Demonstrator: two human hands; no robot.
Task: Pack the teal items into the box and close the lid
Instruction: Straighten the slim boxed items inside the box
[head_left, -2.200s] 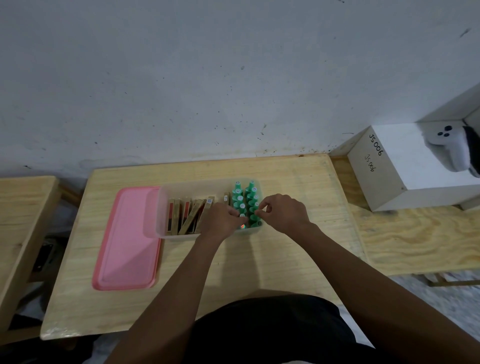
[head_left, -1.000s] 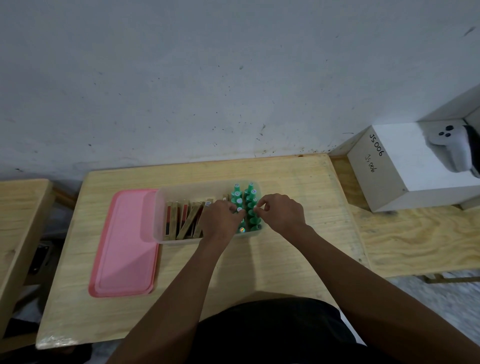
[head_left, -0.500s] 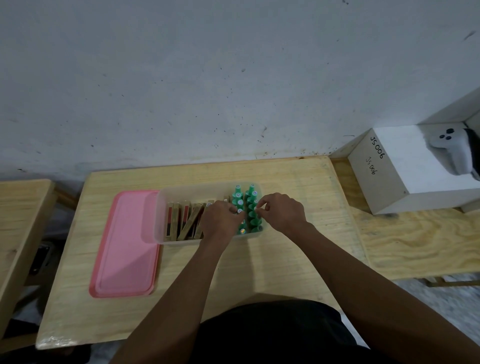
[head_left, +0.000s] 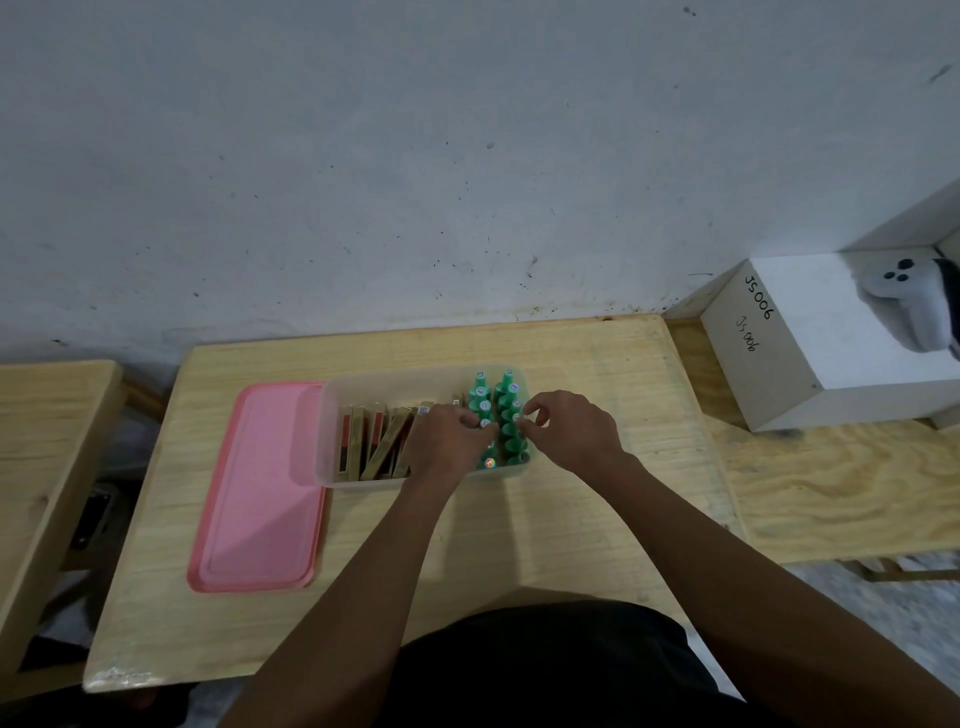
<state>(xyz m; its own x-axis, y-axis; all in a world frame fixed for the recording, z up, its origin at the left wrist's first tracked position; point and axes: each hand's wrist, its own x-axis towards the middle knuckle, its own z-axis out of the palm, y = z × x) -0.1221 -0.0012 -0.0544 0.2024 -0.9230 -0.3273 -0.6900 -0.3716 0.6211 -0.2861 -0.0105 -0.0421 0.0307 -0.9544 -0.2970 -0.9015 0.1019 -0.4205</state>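
Observation:
A clear plastic box stands on the wooden table. Several upright teal bottles with white-labelled caps fill its right end in two rows. Gold and red flat items lean in its left part. My left hand reaches into the box, its curled fingertips on a teal bottle in the left row. From the right, my right hand pinches the cap of a teal bottle in the right row. The pink lid lies flat to the left, partly under the box.
A white box marked JS006 with a white controller on it sits on a plywood bench at the right. Another wooden table stands at the left. The wall runs right behind the table.
Both hands stay at the teal bottles, shifting slightly among the rows. The box and lid have not moved.

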